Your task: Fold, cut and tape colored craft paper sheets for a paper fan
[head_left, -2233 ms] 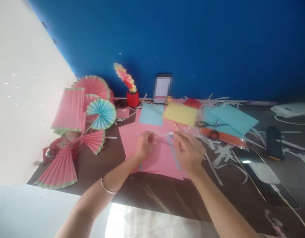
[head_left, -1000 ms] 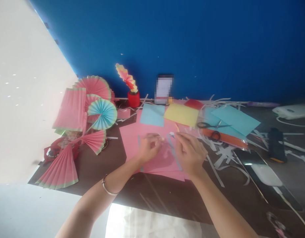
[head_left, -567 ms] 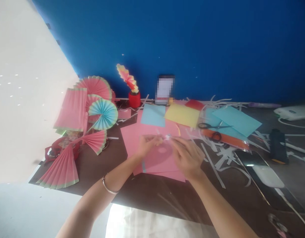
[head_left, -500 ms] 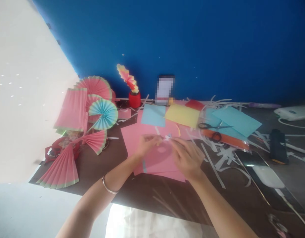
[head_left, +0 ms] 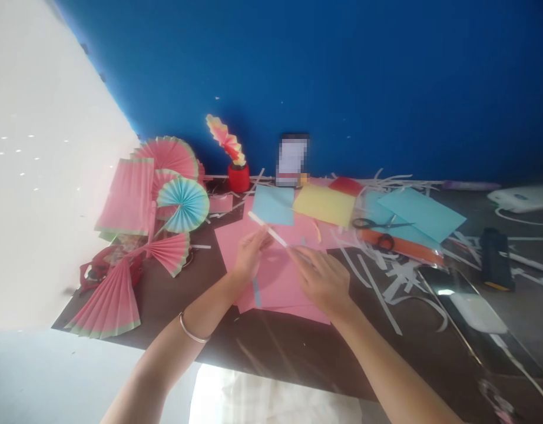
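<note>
Both bare hands at work above a landmark, the overlapping flat sheets of pink paper on the dark brown tabletop. A slim, straight white strip slants over the landmark, its far end crossing towards the light-blue rectangular paper sheet at the landmark's far edge. The left hand, over the landmark's left part, has a narrow grip, its fingertips apparently pinching the strip near the middle. The right hand, over the landmark's right part, closes its grip on the strip's near end. Right of the landmark lie tangled white paper strips and black-handled metal scissors; left of it stands a group of pleated paper fans, including a round blue one with a pale rim.

Likely faults: the strip could crease or twist if the two grips pull unevenly; should it be adhesive (its surface is too blurred to tell), it might catch on the fingers or on the landmark; if dropped rightward, it could be lost among the similar strips. A careless left elbow might also knock the fans.
</note>
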`<state>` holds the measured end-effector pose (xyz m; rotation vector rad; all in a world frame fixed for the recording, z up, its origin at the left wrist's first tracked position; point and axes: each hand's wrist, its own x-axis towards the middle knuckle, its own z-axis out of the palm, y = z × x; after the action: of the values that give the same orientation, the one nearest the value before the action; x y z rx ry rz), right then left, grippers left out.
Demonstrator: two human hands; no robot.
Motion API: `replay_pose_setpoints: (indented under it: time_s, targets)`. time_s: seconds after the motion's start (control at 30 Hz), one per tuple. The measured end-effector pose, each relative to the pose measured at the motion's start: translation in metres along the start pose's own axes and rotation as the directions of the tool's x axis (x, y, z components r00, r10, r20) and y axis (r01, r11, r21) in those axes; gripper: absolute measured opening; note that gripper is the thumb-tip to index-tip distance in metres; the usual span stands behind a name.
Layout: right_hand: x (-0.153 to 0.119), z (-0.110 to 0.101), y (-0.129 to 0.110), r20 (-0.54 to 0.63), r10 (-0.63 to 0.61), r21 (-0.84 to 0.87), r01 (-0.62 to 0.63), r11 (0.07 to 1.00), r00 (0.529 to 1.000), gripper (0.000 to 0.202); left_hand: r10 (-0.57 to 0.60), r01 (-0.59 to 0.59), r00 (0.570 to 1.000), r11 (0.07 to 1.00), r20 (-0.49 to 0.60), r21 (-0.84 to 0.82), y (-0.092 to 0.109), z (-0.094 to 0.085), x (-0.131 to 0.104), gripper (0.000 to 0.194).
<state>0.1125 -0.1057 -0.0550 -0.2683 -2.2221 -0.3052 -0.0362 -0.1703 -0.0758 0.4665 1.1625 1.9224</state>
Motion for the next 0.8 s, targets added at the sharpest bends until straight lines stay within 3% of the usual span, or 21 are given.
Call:
replay_pose_setpoints:
  time_s: [0.3,0.8]
  targets:
    - [-0.0039,0.0054,-0.0034,0.123,0.046,-0.049,-0.040,0.998,0.991,0.039,-0.048,0.048,0.999,0.998,-0.001,-0.028,0.0015,0.0007,0.0010,0.030]
    - [-0.0026,0.0076,-0.0013,0.155,0.077,-0.058,-0.069,0.996,0.985,0.039,-0.124,0.121,0.992,0.990,-0.027,-0.071,-0.0002,-0.0025,0.0043,0.028]
